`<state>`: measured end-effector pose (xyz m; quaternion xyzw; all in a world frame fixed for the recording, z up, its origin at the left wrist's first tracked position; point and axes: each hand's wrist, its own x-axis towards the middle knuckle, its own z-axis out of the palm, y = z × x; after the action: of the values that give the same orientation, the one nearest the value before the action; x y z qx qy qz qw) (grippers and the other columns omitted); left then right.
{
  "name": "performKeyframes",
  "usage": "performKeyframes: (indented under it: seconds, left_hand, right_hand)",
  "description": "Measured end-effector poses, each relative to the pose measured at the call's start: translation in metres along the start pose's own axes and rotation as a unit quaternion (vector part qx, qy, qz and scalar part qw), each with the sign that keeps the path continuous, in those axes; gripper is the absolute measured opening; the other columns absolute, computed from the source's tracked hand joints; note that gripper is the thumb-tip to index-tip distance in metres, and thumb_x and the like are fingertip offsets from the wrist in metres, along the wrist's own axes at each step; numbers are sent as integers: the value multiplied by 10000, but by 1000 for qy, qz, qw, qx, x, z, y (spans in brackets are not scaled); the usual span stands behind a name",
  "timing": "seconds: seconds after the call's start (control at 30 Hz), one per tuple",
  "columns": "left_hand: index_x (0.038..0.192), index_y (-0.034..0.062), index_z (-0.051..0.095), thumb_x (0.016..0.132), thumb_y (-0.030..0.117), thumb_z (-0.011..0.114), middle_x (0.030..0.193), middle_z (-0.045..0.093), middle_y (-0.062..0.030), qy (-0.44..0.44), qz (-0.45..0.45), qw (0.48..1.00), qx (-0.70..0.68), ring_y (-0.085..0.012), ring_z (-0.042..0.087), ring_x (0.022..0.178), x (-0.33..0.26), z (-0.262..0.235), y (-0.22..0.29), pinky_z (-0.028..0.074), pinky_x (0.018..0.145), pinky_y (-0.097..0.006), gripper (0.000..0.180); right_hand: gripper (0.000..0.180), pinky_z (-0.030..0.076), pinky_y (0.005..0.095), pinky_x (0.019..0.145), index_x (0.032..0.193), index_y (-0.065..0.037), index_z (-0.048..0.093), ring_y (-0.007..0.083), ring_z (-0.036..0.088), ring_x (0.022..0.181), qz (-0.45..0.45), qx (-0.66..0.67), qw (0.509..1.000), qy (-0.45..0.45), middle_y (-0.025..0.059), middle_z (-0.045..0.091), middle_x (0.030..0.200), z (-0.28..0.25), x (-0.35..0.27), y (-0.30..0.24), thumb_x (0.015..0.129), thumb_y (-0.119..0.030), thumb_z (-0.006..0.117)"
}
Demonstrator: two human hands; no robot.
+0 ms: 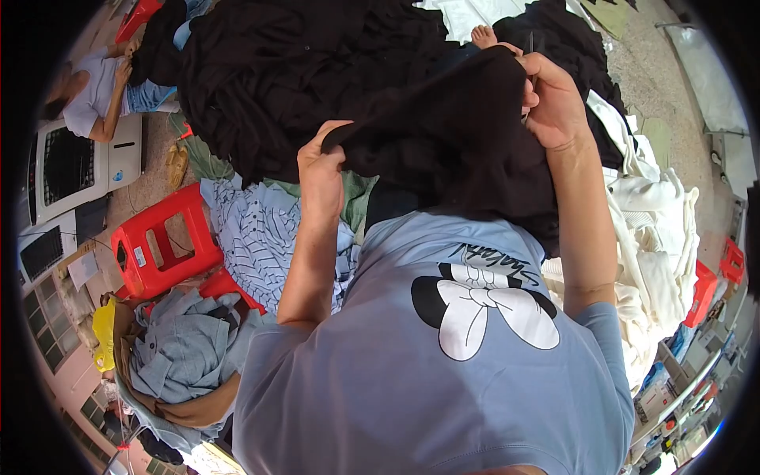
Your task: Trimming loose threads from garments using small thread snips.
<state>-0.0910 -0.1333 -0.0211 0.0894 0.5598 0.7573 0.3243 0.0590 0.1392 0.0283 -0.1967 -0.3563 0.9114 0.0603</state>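
A piece of black cloth [451, 119] is stretched between my two hands, above my lap. My left hand [321, 166] is closed on its left edge, thumb and fingers pinching the fabric. My right hand [552, 103] grips the upper right end, higher and farther away. A slim dark pointed tool [532, 49] sticks up from the right fingers; its lower part is hidden, so its exact kind does not show. Beyond the cloth lies a large heap of black garments [261, 87], which it partly blends into.
Striped blue shirts [265, 237] lie at my left beside a red plastic stool [162, 245]. A bag of grey-blue garments [186, 348] stands lower left. White knitwear [649, 253] is piled on my right. Another person [99, 91] sits at the far left. A bare foot [483, 36] shows beyond the cloth.
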Motion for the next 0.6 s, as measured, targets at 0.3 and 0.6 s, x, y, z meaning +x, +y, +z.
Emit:
performKeyframes:
  seconds: [0.3,0.6]
  left_hand:
    - [1094,-44,585,785,15,437,978,628,-91,-54,-161,959,-227,-175,606,895,5,83,4,487,821,-282,348]
    - [1245,-3,513,929,84,538,1150,554,-64,30,82,996,33,-154,508,1079,38,90,-57,377,986,-281,328]
  right_hand:
    - [378,379,239,488,1192,-60,446,134,533,532,8,91,989,115,95,621,709,20,11,22,852,-109,604]
    - [89,357,180,421,843,-117,597,57,440,478,-139,158,952,223,-46,575,705,45,-13,16,797,-45,619]
